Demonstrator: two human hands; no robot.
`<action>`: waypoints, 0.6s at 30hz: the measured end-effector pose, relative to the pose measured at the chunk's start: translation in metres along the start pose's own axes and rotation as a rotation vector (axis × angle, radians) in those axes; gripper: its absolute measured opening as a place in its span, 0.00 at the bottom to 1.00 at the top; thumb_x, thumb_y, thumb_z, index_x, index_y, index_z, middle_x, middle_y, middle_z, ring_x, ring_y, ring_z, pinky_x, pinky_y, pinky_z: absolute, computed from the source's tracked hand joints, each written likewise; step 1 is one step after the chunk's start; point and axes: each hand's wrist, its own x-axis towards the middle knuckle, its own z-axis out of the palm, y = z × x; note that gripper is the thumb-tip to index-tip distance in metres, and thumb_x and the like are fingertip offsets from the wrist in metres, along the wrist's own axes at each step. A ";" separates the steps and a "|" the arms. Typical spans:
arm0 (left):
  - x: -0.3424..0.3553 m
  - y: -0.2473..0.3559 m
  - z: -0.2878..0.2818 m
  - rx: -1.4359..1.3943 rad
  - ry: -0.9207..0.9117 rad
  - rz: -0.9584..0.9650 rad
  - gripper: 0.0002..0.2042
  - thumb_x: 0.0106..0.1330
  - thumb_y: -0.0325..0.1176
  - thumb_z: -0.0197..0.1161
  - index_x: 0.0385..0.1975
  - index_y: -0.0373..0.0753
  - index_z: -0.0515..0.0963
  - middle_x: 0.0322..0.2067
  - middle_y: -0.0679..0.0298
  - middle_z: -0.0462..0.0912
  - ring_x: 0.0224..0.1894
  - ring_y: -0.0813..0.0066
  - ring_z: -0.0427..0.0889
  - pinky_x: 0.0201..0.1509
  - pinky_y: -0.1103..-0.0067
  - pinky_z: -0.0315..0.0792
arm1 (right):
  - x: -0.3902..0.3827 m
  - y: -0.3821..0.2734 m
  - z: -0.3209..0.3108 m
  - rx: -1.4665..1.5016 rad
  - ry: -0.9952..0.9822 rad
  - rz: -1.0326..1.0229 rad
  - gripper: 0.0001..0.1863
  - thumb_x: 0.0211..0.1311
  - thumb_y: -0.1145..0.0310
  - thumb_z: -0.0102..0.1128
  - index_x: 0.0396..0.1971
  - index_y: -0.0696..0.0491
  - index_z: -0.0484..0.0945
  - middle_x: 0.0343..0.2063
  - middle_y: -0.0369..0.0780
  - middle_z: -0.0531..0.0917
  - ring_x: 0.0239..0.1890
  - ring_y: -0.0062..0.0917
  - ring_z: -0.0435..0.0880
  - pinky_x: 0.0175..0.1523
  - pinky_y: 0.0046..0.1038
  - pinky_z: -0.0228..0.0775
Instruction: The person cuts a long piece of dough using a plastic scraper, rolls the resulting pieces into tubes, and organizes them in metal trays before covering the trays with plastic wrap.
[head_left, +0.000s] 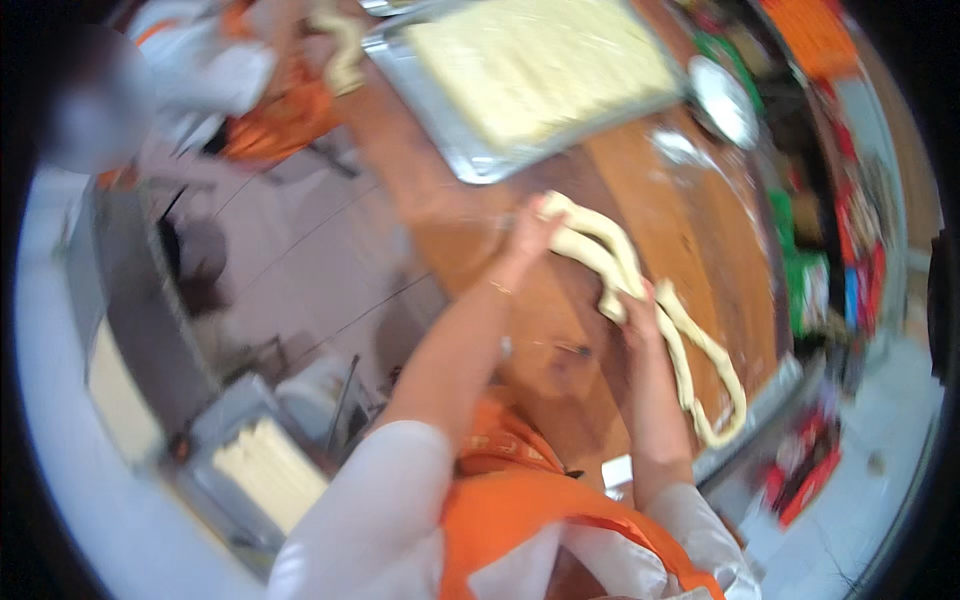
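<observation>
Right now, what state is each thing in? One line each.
Left hand: closed on dough strands.
Right hand: grip closed around them.
Dough strands: side by side between hands, looped beyond right hand.
Metal tray: mostly filled.
Pale slab: flat in that tray.
Round metal dish: contents unclear, blurred.

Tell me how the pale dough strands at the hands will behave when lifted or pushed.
The dough strands are likely floppy, since they curve between the left hand and right hand. Being long and thin, they may sag or stretch when lifted. Pushed, their bends would probably limit rolling.
</observation>
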 end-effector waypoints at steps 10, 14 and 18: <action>-0.293 0.029 -0.222 -0.683 0.387 -0.259 0.17 0.66 0.31 0.66 0.52 0.34 0.76 0.44 0.63 0.83 0.44 0.77 0.81 0.50 0.76 0.76 | -0.116 -0.022 0.151 -0.296 -0.740 0.427 0.30 0.52 0.83 0.59 0.59 0.54 0.69 0.52 0.40 0.79 0.55 0.31 0.79 0.61 0.32 0.72; -0.450 0.031 -0.312 -0.708 0.850 -0.149 0.17 0.67 0.30 0.65 0.54 0.35 0.75 0.46 0.63 0.82 0.45 0.75 0.83 0.51 0.76 0.78 | -0.175 0.006 0.290 -0.585 -1.088 0.449 0.30 0.50 0.83 0.59 0.57 0.55 0.70 0.49 0.38 0.79 0.53 0.27 0.79 0.57 0.28 0.73; -0.589 0.027 -0.360 -0.812 1.281 -0.040 0.18 0.68 0.28 0.63 0.56 0.35 0.73 0.47 0.63 0.81 0.48 0.73 0.82 0.52 0.74 0.79 | -0.264 0.050 0.442 -0.794 -1.420 0.340 0.28 0.52 0.81 0.59 0.57 0.55 0.72 0.47 0.36 0.80 0.50 0.23 0.79 0.52 0.24 0.73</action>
